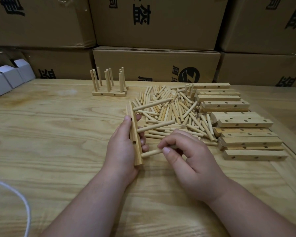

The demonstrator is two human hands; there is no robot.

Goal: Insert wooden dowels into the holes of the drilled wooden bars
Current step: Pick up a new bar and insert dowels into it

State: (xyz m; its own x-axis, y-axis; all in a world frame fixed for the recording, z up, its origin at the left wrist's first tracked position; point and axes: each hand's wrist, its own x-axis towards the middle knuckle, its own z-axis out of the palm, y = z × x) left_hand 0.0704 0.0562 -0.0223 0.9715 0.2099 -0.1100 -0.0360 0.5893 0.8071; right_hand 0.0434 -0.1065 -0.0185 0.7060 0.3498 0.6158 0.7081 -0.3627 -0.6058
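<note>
Just above the counter, in front of me, my left hand grips a drilled wooden bar, fingers wrapped round it from behind so it stands on edge with its long axis running away from me. Two dowels already stick out of its right face, pointing right toward the loose pile of dowels. My right hand pinches a third dowel between thumb and forefinger, the other fingers curled beneath it. That dowel lies crosswise to the bar, its free end pointing left and touching, or just shy of, the bar's right face near the end closest to me; I cannot tell whether it has entered a hole. What matters is that line: the dowel's axis has to stay square to the bar's face and meet the hole, so I judge the push goes straight leftward from my right hand while the left braces the bar. Undrilled-looking spare bars lie stacked well to the right, finished ones stand farther back.
</note>
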